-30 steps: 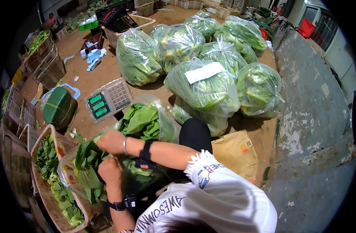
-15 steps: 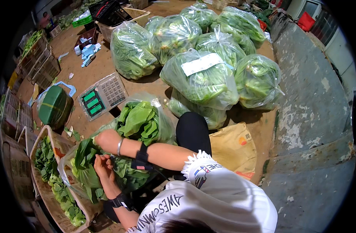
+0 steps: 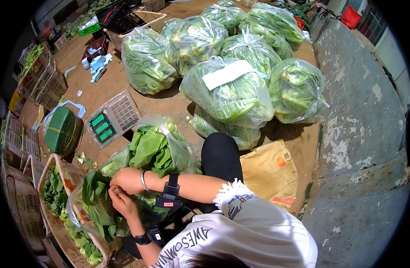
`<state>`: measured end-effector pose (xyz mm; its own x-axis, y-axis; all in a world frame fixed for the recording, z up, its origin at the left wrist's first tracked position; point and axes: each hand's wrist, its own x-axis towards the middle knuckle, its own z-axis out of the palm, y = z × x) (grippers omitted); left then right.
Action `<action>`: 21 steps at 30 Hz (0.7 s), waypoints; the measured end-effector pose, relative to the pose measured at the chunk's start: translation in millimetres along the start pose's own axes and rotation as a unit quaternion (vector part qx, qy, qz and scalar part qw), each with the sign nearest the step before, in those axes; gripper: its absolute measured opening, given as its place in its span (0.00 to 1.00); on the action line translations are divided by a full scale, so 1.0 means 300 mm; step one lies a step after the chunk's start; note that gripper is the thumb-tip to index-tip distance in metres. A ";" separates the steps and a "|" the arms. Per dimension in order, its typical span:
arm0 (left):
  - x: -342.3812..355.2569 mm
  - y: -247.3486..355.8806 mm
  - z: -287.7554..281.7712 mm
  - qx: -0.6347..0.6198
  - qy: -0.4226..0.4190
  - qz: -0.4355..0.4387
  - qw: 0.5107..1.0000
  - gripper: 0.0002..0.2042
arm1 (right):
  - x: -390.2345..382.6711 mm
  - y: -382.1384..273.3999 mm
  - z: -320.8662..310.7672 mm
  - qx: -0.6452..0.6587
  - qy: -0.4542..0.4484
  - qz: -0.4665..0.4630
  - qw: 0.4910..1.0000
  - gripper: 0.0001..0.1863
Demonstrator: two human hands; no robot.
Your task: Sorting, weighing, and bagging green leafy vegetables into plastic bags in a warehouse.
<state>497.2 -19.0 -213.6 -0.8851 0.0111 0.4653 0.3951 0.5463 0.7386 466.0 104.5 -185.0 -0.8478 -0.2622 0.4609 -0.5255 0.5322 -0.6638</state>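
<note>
My right hand, with a silver bangle at the wrist, is closed beside a clear plastic bag of leafy greens. Just below it my left hand is closed too, fingers pinched and almost touching the right. Whatever lies between the fingers is too small or hidden to name. The bagged greens lean over the edge of a beige crate at the lower left. Beyond my right forearm sits another open bag of broad-leaved greens. Dark straps with small devices circle both wrists.
A digital scale and a green bundle lie farther off. Several tied bags of greens are heaped at the far middle. A yellow-brown sack lies by my knee. A grey wall runs along the right.
My right hand has come down toward the left hand, and both have sunk slightly lower beside the bagged greens. The bag's leaves have shifted a little. The whole view has moved slightly.
</note>
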 end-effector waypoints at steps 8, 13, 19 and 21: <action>0.018 -0.099 -0.014 -0.412 -0.033 -0.209 0.886 0.06 | -0.057 -0.099 -0.038 -0.139 -0.039 0.021 0.989 0.08; 0.013 -0.059 -0.047 -0.428 -0.088 -0.264 0.860 0.04 | -0.011 -0.053 -0.063 -0.134 -0.143 0.015 0.981 0.07; 0.055 0.003 -0.026 0.071 0.026 0.081 0.994 0.06 | 0.067 -0.004 0.015 -0.102 -0.215 0.008 0.971 0.07; 0.110 -0.014 -0.018 0.100 0.023 0.134 0.986 0.06 | 0.048 0.014 0.025 -0.083 -0.176 0.041 0.980 0.07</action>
<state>467.7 -25.4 -198.6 -0.7420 0.1424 0.6551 0.5525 0.6833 0.4773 451.1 96.7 -185.5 -0.8743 -0.4586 0.1589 -0.4601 0.6788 -0.5723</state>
